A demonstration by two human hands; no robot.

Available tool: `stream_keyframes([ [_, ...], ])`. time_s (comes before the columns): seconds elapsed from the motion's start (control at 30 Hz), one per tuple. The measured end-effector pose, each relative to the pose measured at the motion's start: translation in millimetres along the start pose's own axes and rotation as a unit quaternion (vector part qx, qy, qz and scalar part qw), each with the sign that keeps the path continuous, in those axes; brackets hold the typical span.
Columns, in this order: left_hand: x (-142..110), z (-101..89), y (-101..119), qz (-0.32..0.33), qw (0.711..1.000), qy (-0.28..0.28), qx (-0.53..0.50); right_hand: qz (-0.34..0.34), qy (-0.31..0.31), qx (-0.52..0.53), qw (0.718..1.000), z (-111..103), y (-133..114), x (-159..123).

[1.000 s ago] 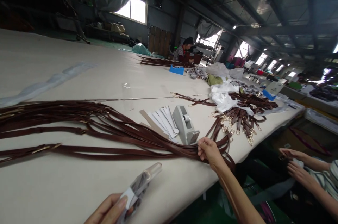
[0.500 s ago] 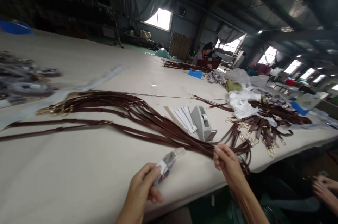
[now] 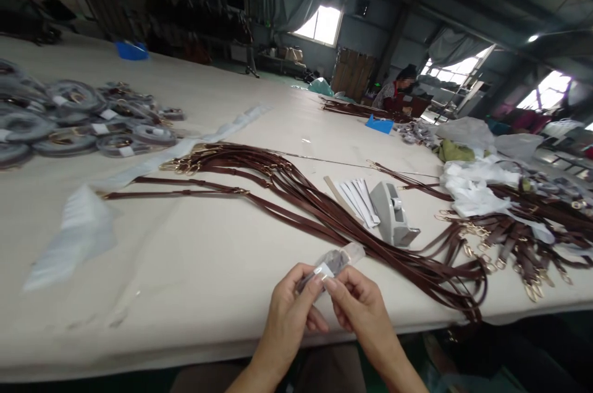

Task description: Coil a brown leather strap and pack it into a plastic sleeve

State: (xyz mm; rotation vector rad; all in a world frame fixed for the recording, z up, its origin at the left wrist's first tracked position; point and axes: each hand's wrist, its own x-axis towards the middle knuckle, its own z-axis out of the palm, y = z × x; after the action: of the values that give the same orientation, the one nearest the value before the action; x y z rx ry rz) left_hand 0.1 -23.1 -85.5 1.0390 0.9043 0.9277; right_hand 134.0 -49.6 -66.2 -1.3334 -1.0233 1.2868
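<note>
Crinkly clear packet [image 3: 334, 261], perhaps holding a strap, pinched between both hands [image 3: 324, 306] over cloth-covered table [image 3: 185, 269].

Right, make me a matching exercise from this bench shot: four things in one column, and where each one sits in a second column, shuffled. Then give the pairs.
Things:
1. small wrapped packet
2. tape dispenser
3. coiled wrapped straps
4. blue tray

Places:
A. far along the table, near a seated person
B. piled at the far left of the table
C. pinched between the left hand and the right hand
D. standing beside the white paper strips, among the long brown straps

Pairs: 1-C, 2-D, 3-B, 4-A
</note>
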Motion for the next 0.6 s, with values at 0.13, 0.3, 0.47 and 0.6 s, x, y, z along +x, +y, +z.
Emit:
stream_keyframes([
  [0.13, -2, -0.7, 1, -0.002, 1.0, 0.01, 0.0, 0.011, 0.037, -0.002, 0.999, 4, 2, 0],
  [0.3, -3, -1.2, -1, -0.013, 1.0, 0.007, -0.022, 0.027, 0.036, 0.013, 0.999, 8, 9, 1],
  [0.47, -5, -4.0, -8, -0.027, 0.999, 0.005, -0.02, 0.029, 0.036, 0.021, 0.999, 7, 15, 2],
  [0.6, -8, -4.7, -9, -0.029, 0.999, 0.001, -0.021, 0.028, 0.025, 0.027, 0.999, 7, 17, 1],
])
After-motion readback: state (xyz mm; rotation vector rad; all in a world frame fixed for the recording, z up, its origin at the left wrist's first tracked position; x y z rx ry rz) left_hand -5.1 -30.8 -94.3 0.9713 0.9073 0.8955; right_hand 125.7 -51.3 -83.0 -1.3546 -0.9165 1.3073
